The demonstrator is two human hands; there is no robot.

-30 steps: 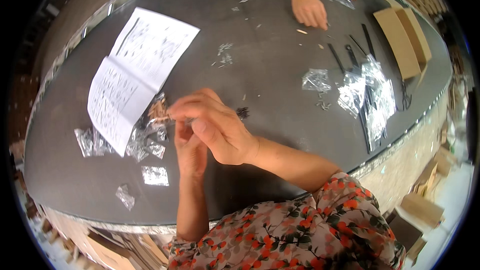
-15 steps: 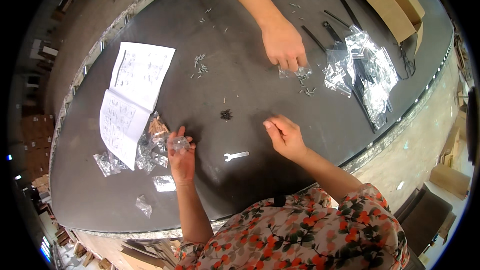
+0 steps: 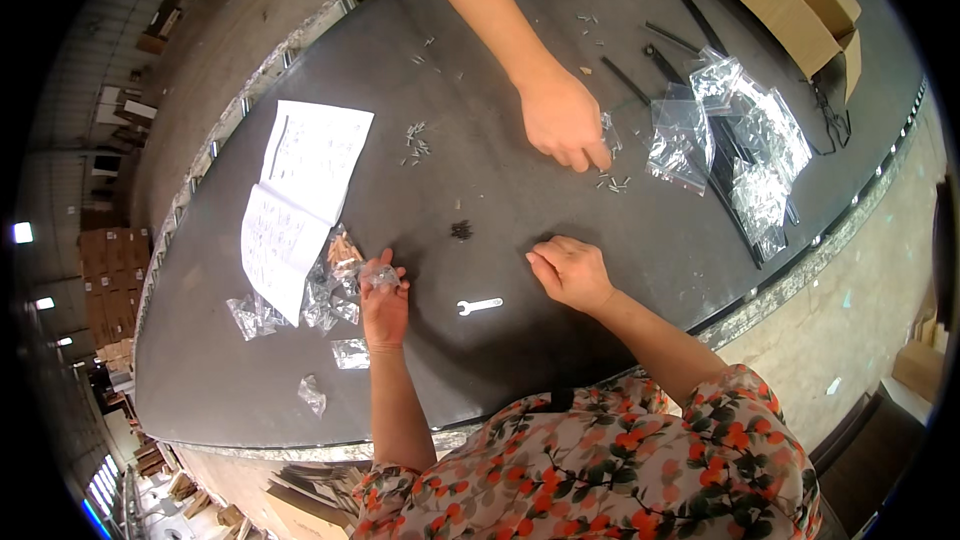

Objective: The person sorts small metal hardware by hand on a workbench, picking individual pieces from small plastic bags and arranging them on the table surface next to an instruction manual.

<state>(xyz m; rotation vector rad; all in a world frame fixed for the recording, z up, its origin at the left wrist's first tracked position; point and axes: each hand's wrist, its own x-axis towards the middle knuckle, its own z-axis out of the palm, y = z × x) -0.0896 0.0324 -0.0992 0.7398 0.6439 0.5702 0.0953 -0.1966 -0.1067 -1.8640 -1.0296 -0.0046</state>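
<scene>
Dark tabletop (image 3: 230,390), long and curving at the rim, inside a hall with stacked brown boxes (image 3: 110,275) off to the far left. Silver open-ended wrench (image 3: 480,306) lies flat on it, between the wearer's two hands and touching neither; taken as landmark. Left of the wrench: left hand (image 3: 385,310), palm up, fingers curled loosely around a small crumpled clear bag (image 3: 382,277). Right of the wrench: right hand (image 3: 570,275), fingers folded in together, thumb pointing leftward; cannot tell whether anything sits inside. Just beyond the wrench, a little heap of dark screws (image 3: 461,230). Further left of it, past the left hand, wooden dowels (image 3: 345,250) in plastic, beside an open white leaflet (image 3: 290,205). Beyond the wrench and to the right, a co-worker's hand (image 3: 565,125) reaches down, fingertips near small metal pins (image 3: 615,184). Well right of the wrench, shiny plastic packets (image 3: 770,145) over black bars (image 3: 700,20).
</scene>
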